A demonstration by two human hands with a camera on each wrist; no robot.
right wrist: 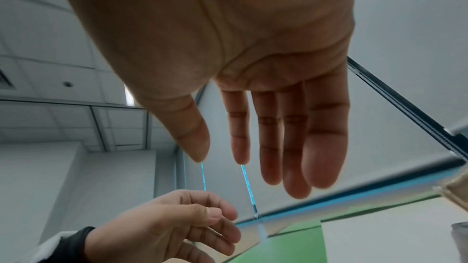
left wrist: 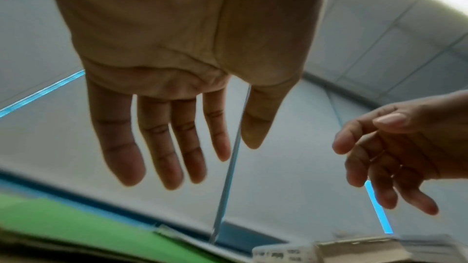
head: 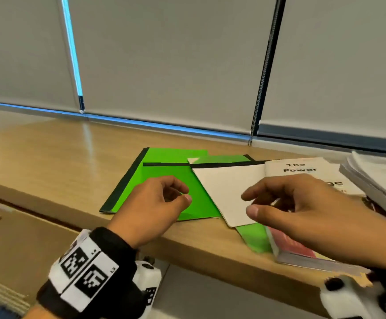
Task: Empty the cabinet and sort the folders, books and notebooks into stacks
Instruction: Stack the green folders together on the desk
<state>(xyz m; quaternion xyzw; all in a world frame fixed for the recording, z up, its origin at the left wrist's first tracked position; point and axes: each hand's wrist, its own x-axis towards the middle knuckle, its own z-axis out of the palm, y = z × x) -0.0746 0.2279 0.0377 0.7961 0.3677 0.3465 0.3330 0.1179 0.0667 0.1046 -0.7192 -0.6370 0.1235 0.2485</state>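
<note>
While both hands hover just above the table (head: 49,157), neither holds anything. The left hand (head: 155,208) hangs over the green folders (head: 164,180), fingers loosely curled and thumb near the forefinger, pinching nothing. The right hand (head: 307,210) is spread and relaxed over the white notebook (head: 224,189), which lies askew across the folders with its near corner pointing at the person.

That notebook lies directly under the right hand's fingertips, so by my reckoning the right hand is the nearer one to take it. Its long axis runs diagonally, from back left to front right. A book (head: 302,171) sits just beyond it, touching or overlapped, and a stack of papers (head: 376,178) stands at the far right. The cabinet is not in view.
</note>
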